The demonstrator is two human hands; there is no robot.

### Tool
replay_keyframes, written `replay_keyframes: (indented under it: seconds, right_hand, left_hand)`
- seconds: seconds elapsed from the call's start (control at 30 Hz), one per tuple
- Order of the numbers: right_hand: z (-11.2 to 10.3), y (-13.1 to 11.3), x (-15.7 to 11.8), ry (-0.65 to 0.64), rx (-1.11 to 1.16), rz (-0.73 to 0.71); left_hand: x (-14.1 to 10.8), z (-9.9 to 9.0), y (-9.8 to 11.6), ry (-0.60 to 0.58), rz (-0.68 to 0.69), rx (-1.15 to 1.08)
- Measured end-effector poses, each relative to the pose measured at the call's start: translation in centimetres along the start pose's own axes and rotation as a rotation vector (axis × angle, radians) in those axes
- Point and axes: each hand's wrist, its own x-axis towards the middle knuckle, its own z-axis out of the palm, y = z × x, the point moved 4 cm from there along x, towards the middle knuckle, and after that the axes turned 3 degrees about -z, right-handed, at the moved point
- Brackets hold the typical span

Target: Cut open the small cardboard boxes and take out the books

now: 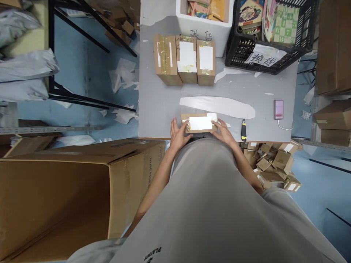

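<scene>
Grey shirt [208, 204], then left hand [178, 137] and right hand [225, 135], open grip against labelled box [201, 124].

L hand [178, 136] & R hand [224, 133] on labelled box [200, 123], nr cutter [244, 130].

The small carton [186, 128] is matt brown cardboard with smooth white paper labels [201, 123]. Glossy clear tape [165, 54] crosses a taller cardboard box [175, 77]. The bench [164, 106] looks smooth, matt grey. The crate [233, 54] is black openwork plastic; the shirt [208, 190] is soft grey cloth.
</scene>
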Motion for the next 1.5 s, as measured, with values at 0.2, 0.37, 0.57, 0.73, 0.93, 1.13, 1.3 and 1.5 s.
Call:
replay_keyframes:
  seconds: [0.2, 0.37, 0.57, 0.73, 0.93, 1.13, 1.3, 1.5]
  right_hand:
    - [-0.2, 4.0, -0.9, -0.018, 0.203, 0.175]
    - [1.3, 4.7, -0.7, 0.006, 0.252, 0.170]
    - [0.6, 3.2, -0.5, 0.143, 0.266, 0.106]
    - [-0.3, 2.6, 0.0, 0.178, 0.293, 0.112]
    - [0.0, 3.1, 0.7, 0.164, 0.327, 0.151]
    - [0.4, 5.7, 0.3, 0.110, 0.338, 0.163]
    - [1.6, 6.4, -0.4, -0.011, 0.280, 0.176]
    - [1.0, 5.1, -0.4, 0.013, 0.291, 0.128]
  left_hand:
    - [0.1, 2.2, -4.4, -0.038, -0.239, -0.386]
    - [0.7, 4.3, -4.4, -0.087, -0.325, -0.670]
    - [1.5, 3.5, -3.7, 0.085, -0.376, -0.713]
    - [2.7, 2.2, -3.2, 0.091, -0.318, -0.674]
    - [2.6, 2.2, -3.5, 0.047, -0.402, -0.730]
    - [1.2, 2.7, -4.6, 0.038, -0.417, -0.751]
    - [0.1, 3.9, -5.1, 0.001, -0.439, -0.739]
    - [-0.3, 3.7, -4.9, 0.027, -0.388, -0.769]
